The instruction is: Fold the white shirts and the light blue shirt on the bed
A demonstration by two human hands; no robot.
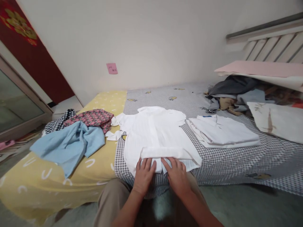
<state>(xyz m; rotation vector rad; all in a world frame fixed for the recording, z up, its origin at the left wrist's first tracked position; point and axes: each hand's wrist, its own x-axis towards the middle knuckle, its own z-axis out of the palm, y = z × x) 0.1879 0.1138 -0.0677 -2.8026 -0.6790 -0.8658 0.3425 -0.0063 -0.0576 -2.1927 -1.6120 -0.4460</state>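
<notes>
A white short-sleeved garment (153, 129) lies spread on the checked cover, its near edge turned up in a fold. My left hand (144, 173) rests on the left part of that near edge, fingers apart and pointing away from me. Beside it, my right hand (176, 171) lies on the same edge with its fingers spread. Both sets of fingertips touch the fabric just below the fold. A folded white garment (224, 130) is to the right.
Blue cloth (71, 142), red patterned cloth (91, 118) and black-and-white checked cloth (59, 121) lie on the yellow cover (94, 179). Dark and grey clothes (236, 88) are piled at right, near a pink board (260, 68). A wall stands behind the bed.
</notes>
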